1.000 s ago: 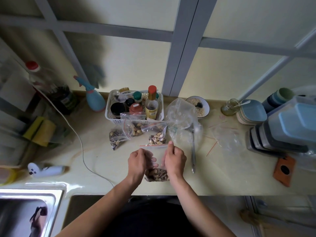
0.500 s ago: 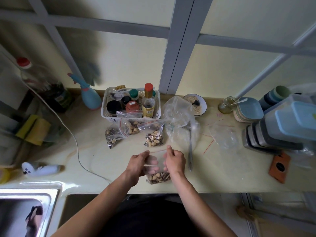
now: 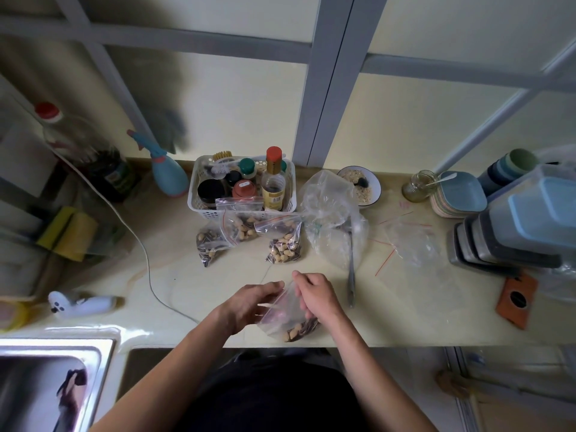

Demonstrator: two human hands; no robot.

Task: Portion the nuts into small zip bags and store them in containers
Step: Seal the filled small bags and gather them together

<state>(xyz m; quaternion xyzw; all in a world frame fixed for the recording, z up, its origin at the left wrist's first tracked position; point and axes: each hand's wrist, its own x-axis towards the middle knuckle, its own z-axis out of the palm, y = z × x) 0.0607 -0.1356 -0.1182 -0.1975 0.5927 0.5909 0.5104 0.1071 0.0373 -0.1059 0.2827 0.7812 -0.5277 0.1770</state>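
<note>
A small clear zip bag (image 3: 288,322) with nuts in its bottom lies tilted at the counter's front edge. My left hand (image 3: 249,302) pinches its left upper side and my right hand (image 3: 314,296) grips its right side near the top. Three filled zip bags with red seals sit behind: one (image 3: 210,244) at left, one (image 3: 244,227) leaning on the basket, one (image 3: 285,244) in the middle. A large crumpled clear bag (image 3: 330,213) lies to the right with a metal spoon (image 3: 351,269) reaching out of it. Empty small zip bags (image 3: 411,241) lie further right.
A white basket (image 3: 199,210) of bottles and jars stands at the back. A bowl (image 3: 371,188), a glass jar (image 3: 416,190), stacked plates (image 3: 458,198) and stacked lidded containers (image 3: 511,238) fill the right. A sink (image 3: 46,385) is front left, a white cable (image 3: 146,254) crosses the counter.
The bag was held upright by its top seal; both hands have lowered and tilted it toward the counter's front edge, and the view has shifted slightly.
</note>
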